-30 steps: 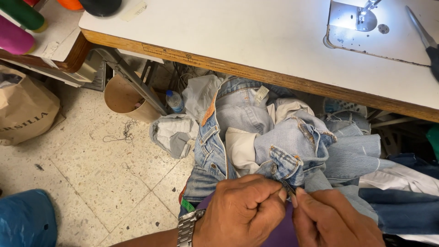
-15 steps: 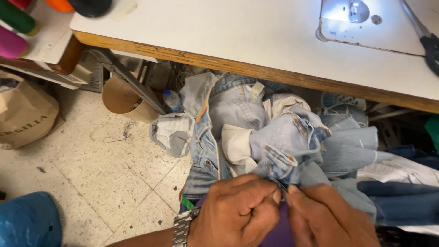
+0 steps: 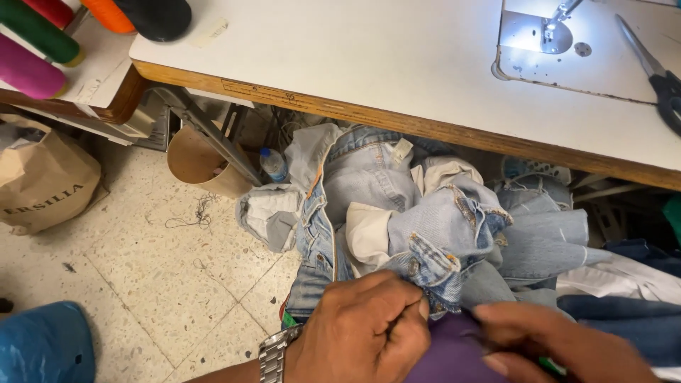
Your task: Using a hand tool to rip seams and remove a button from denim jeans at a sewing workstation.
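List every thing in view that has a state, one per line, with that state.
Jeans: crumpled in a heap, waistband pinched by both hands.
Left hand: fingers closed on the denim edge.
Right hand: fingers pinching the same edge.
Sewing machine lamp: lit.
Scissors: lying shut on the table.
Water bottle: upright, capped.
Paper bag: slumped on the floor.

Below the white table (image 3: 369, 64) with its brown wood edge lie faded light-blue jeans (image 3: 397, 213) over purple cloth (image 3: 447, 354), with a speckled cream floor (image 3: 135, 284), tan paper bag (image 3: 42, 184) and magenta, green and orange thread cones (image 3: 35, 42) left of it.
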